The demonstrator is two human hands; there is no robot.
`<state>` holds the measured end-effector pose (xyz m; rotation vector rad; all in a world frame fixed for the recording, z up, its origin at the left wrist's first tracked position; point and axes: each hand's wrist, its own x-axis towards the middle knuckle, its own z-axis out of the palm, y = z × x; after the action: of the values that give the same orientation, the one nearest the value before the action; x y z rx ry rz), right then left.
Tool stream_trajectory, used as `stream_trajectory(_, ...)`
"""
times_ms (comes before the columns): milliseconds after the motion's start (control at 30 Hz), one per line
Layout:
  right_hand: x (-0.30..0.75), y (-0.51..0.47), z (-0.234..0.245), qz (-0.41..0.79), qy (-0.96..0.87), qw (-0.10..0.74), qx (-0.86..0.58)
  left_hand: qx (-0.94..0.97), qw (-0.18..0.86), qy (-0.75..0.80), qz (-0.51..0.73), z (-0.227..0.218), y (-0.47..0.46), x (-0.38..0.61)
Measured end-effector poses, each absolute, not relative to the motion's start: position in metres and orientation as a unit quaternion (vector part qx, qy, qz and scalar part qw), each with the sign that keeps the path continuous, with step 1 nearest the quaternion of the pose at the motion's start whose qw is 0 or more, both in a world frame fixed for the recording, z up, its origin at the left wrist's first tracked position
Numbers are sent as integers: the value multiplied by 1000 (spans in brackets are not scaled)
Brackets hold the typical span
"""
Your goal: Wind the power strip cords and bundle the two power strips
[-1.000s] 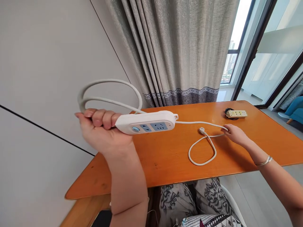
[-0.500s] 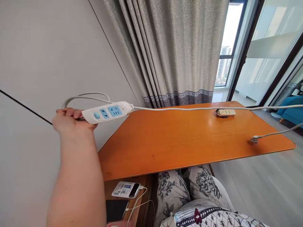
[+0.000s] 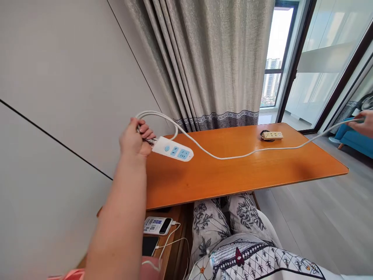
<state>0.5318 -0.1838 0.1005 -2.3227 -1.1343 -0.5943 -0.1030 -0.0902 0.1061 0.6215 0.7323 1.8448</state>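
My left hand is closed around the near end of a white power strip with blue sockets and a loop of its cord. The strip hangs above the left part of the orange tabletop, sockets facing me. From the loop, the white cord sags across the table and rises toward the right edge of view. There my right hand, partly cut off, pinches the cord between its fingers. The cord's plug is out of view.
On the orange table lies a second, cream power strip with a dark cord. Lower left, a white power bank and a black phone with cables rest on a wooden surface. A curtain hangs behind the table.
My left hand has moved right with the power strip, which now tilts down to the right. The stretched cord has gone slack. My right hand has come into view, and the plug has left it.
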Motion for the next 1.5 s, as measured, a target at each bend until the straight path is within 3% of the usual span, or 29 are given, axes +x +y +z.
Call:
stream_trajectory(100,507,-155,102,-201,-402,136,-883,288,541,306,729,99,-96,-86)
stream_trajectory(367,461,-131,63,-257,-592,178,-743,364,603,271,656,88,-138,-45)
stream_trajectory(633,447,-124,-44,-102,-628,-1,-772,346,628,260,646,50,-164,-20)
stream_trajectory(767,442,-127,-65,-58,-572,-71,-815,334,641,252,643,37,-168,-19)
stream_trajectory(867,424,-123,-61,-114,-567,-14,-815,334,642,248,644,34,-169,-18)
stream_trajectory(967,377,-123,-53,-95,-664,119,-732,331,641,247,647,34,-167,-15)
stream_trajectory(1033,331,-131,-50,17,-758,222,-613,326,643,246,647,34,-166,-13)
stream_trajectory(1100,283,-146,-51,209,-807,290,-470,321,648,246,646,33,-164,-12)
stream_trajectory(1233,218,-178,-64,499,-777,265,-278,314,654,249,641,31,-158,-13)
stream_trajectory(1367,210,-183,-79,595,-730,226,-251,316,651,262,639,28,-151,-24)
stream_trajectory(1433,218,-175,-85,592,-688,299,-296,317,653,270,633,25,-150,-29)
stream_trajectory(1500,226,-163,-87,553,-620,433,-350,316,669,277,613,21,-151,-32)
